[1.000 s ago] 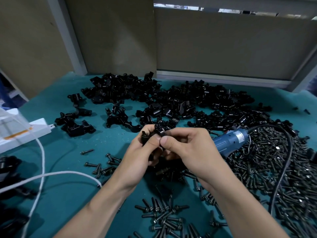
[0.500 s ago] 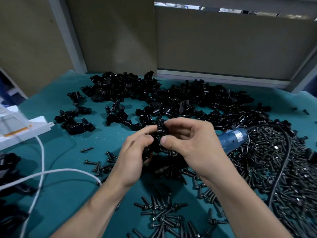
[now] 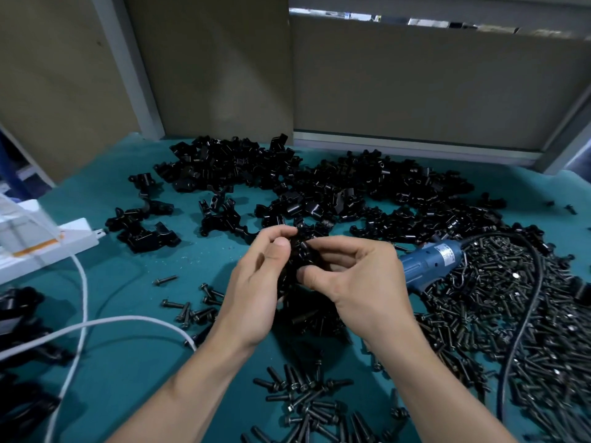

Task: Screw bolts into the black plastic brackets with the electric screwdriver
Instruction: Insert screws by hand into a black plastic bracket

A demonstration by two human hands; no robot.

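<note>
two bare hands meet above a teal table (image 3: 128, 362), seen from the wearer's head. the left hand (image 3: 256, 292) and the right hand (image 3: 361, 282) both pinch one black bracket (image 3: 299, 254) between them, thumbs and fingertips closed on it, holding it up off the table. whether a bolt sits in the bracket cannot be told; it is mostly hidden by the fingers.

the screwdriver (image 3: 431, 263), blue-bodied, lies on the table just right of the hands, partly behind the right hand, with neither hand on it. its black cord (image 3: 524, 314) curves away over a big bolt heap (image 3: 511, 330) right of the hands. smaller groups of loose bolts (image 3: 307, 401) lie just nearer than the hands, between the forearms, and a few more just left of the hands.

beyond the hands, a wide bracket pile (image 3: 319, 187) spreads across the far table. a few separate brackets (image 3: 144, 231) sit well left of the hands. a white cable (image 3: 96, 324) loops across the table left of the hands, running to a white box (image 3: 48, 247) at the left edge. brown panels (image 3: 415, 84) stand behind the table.
</note>
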